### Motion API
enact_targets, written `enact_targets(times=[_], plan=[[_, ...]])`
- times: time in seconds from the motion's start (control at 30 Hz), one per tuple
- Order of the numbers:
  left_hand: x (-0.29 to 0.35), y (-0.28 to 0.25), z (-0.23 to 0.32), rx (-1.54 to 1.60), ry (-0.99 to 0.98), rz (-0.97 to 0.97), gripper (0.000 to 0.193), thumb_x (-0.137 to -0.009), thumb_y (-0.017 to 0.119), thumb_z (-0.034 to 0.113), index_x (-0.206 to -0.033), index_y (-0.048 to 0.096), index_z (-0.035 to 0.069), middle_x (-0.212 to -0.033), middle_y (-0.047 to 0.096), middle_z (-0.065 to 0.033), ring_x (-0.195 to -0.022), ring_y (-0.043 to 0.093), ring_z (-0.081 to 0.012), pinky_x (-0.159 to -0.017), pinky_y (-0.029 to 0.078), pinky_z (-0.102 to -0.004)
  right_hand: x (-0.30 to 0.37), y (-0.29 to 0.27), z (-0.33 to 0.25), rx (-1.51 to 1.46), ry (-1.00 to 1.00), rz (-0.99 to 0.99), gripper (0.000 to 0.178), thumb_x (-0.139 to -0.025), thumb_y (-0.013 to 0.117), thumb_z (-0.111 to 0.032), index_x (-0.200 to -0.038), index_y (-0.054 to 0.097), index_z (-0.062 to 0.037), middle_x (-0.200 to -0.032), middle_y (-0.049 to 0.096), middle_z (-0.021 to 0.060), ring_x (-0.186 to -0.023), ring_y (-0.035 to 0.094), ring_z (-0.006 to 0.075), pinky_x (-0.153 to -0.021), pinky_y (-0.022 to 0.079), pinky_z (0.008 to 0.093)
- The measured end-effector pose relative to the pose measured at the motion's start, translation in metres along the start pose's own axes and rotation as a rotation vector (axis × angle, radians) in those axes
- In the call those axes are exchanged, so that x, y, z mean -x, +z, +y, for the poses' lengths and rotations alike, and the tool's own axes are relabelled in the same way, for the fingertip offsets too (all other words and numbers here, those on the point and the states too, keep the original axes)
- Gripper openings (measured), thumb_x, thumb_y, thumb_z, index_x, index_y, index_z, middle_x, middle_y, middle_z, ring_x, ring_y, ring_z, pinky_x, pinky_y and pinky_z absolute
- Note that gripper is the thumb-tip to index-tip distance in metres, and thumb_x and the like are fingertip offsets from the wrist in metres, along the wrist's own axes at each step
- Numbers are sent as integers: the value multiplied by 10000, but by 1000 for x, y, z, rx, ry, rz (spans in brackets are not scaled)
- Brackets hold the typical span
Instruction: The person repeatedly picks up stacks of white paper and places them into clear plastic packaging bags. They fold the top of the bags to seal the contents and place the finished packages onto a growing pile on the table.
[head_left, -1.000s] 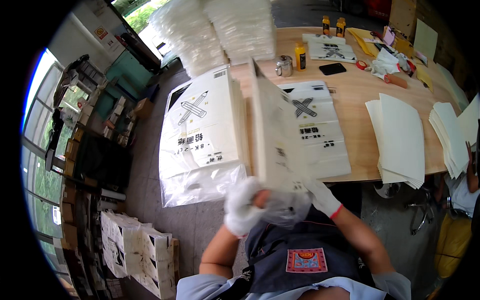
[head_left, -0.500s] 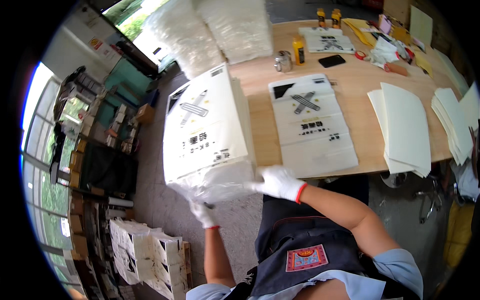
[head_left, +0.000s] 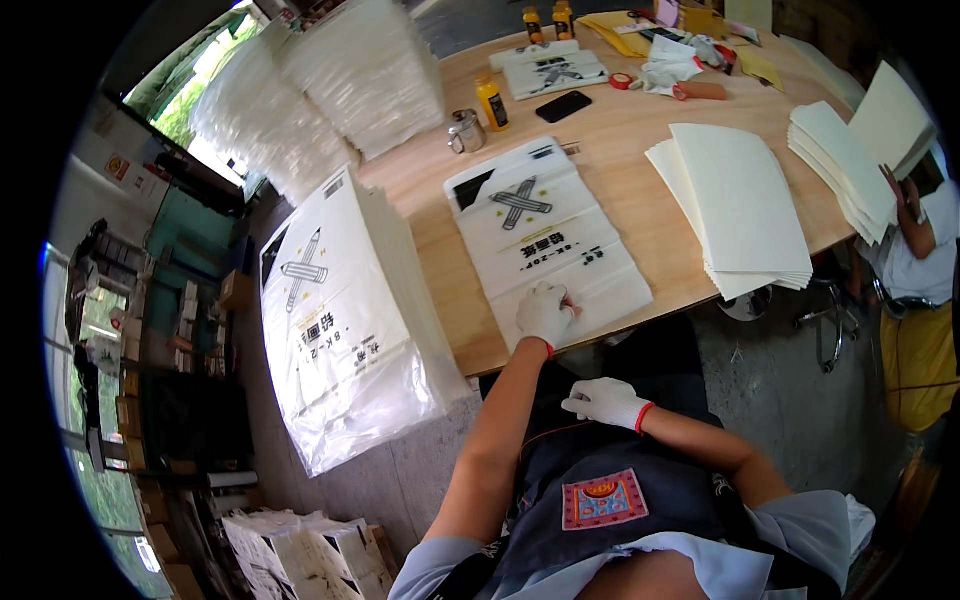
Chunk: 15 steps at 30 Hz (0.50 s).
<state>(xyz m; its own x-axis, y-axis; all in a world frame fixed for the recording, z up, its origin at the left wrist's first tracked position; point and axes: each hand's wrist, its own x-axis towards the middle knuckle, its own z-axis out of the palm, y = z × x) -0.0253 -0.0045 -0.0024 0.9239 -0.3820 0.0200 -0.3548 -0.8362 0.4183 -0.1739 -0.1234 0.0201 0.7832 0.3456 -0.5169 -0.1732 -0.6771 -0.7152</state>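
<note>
A flat pile of printed clear plastic bags (head_left: 540,215) lies on the table in front of me. My left hand (head_left: 545,313), in a white glove with bare fingertips, is at the near end of the pile, its fingers pinched together on the top bag. In front of my apron, my gloved right hand (head_left: 608,403) hangs with its fingers curled together and nothing visible in them. To the left stands a tall stack of bagged white paper packs (head_left: 345,320), its loose plastic ends hanging past the table edge.
White paper sheets (head_left: 735,205) lie fanned on the right, with another pile (head_left: 840,165) beyond, near a seated person's arm (head_left: 912,225). A metal pot (head_left: 466,132), a yellow bottle (head_left: 493,104) and a phone (head_left: 564,106) stand or lie behind the bags. Wrapped bundles (head_left: 360,75) rise at the far left.
My left hand has left the bagged stack and moved right onto the flat bags. The right hand has drawn back to my apron. My view has turned to the right.
</note>
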Motion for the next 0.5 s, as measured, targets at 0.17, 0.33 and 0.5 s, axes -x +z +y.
enact_targets(times=[0.17,0.33,0.5], plan=[[-20,-4,-3,13,-9,-179,124,-816,611,278,-789,656,166,-935,623,-84,-890,589,-287,-762,465,-409,7,-3,12,-147,46,16,368,-896,524,-431,-913,643,-83,-767,689,42,-703,660,178,-677,497,327],[-20,9,-25,228,50,-13,141,-837,590,255,-792,651,137,-920,631,-89,-895,586,-299,-762,459,-411,-11,-33,21,-741,-44,132,354,-918,528,-363,-854,628,-29,-728,658,71,-590,591,130,-561,486,271],[-28,-11,3,67,283,249,128,-844,601,185,-811,651,72,-834,628,-102,-815,599,-272,-717,463,-399,-71,-87,15,-433,-6,608,617,-881,490,-569,-1177,568,-33,-1048,638,170,-947,615,267,-795,468,360]])
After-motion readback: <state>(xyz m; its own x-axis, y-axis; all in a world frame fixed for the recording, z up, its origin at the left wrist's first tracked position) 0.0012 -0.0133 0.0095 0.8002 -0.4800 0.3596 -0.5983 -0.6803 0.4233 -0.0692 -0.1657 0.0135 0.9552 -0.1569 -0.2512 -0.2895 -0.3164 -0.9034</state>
